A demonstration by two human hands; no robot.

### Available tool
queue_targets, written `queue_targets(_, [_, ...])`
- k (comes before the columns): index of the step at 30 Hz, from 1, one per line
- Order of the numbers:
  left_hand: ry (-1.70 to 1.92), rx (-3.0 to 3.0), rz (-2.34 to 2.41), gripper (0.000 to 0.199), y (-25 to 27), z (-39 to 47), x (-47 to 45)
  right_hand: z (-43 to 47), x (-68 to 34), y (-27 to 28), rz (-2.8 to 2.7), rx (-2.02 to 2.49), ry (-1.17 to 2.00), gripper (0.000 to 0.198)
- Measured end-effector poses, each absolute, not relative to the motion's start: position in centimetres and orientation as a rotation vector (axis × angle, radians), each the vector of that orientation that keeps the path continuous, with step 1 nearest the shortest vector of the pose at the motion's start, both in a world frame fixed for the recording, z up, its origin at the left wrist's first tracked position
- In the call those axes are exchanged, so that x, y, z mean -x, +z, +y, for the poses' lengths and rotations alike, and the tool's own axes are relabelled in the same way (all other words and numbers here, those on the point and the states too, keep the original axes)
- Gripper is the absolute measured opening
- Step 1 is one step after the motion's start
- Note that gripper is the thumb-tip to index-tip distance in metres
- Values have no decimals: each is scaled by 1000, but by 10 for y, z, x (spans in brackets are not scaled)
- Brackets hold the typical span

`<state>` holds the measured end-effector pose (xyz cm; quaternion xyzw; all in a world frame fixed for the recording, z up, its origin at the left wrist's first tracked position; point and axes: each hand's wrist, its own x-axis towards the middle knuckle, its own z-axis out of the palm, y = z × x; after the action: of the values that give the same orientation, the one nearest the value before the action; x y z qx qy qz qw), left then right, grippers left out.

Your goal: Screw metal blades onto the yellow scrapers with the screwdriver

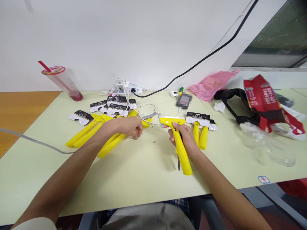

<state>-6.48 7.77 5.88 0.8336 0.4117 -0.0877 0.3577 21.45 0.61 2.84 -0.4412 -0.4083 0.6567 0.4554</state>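
Observation:
A yellow scraper (181, 145) is in my right hand (185, 135), its wide head pointing away from me and its handle towards me. Beneath it a thin dark shaft (178, 162) sticks out; whether that hand also grips it I cannot tell. My left hand (133, 127) is low over the table with its fingers curled together, and what they hold, if anything, is hidden. Small metal bits, one a nut or screw (154, 141), lie close to it. More yellow scrapers (82, 135) lie under and beside my left forearm, several with black-and-white cards (81, 117).
Two carded scrapers (203, 137) lie right of my right hand. Behind are a power strip (135, 89), white cable (147, 108) and blurred phone (184, 100). A tilted cup (63, 83) stands left; a red bag (261, 99) and black headphones (236, 107) lie right.

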Motion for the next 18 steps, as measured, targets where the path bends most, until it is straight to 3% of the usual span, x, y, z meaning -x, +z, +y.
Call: queue_targets(18, [-162,-2152,1052,7,60,77,60,6,-212,21,-1033,1066,1664,44])
